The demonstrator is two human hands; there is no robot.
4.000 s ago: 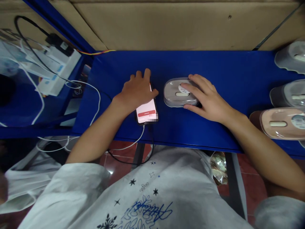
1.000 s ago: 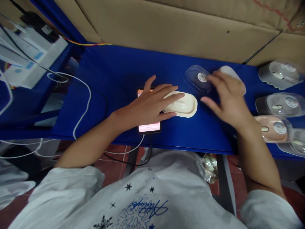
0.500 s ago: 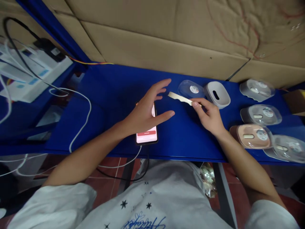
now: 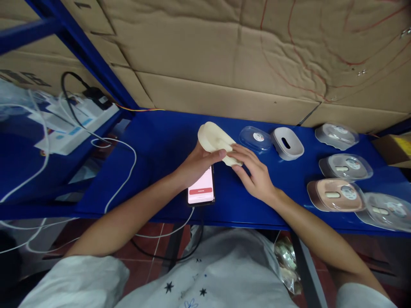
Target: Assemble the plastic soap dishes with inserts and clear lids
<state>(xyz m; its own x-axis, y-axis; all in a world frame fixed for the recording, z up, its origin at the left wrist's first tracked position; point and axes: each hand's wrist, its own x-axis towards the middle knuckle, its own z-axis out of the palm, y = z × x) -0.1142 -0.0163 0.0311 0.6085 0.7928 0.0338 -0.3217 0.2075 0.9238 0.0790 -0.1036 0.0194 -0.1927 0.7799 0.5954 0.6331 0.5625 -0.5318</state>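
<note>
Both hands hold a cream-coloured oval piece [image 4: 212,136] with a wavy edge, tilted above the blue tabletop. My left hand [image 4: 201,164] grips it from the left and below, its thumb lying across the front. On the right end, my right hand [image 4: 255,173] has its fingers over the piece and its thumb beneath. Under my left forearm and hand lies a phone [image 4: 201,196] with a lit screen, partly covered. A clear oval lid [image 4: 247,139] with a round label and a white oval container [image 4: 287,147] with a dark slot sit behind my right hand.
Several lidded oval containers [image 4: 335,194] stand at the right, grey and peach ones among them. At the left are a white power strip [image 4: 80,130], a black plug and loose white cables [image 4: 131,169]. A cardboard wall [image 4: 199,96] closes the back of the blue table [image 4: 154,141].
The cream piece has turned from edge-on to showing its broad oval face. My left hand has closed on it, and my right hand has come leftward with it. The view has tilted slightly upward.
</note>
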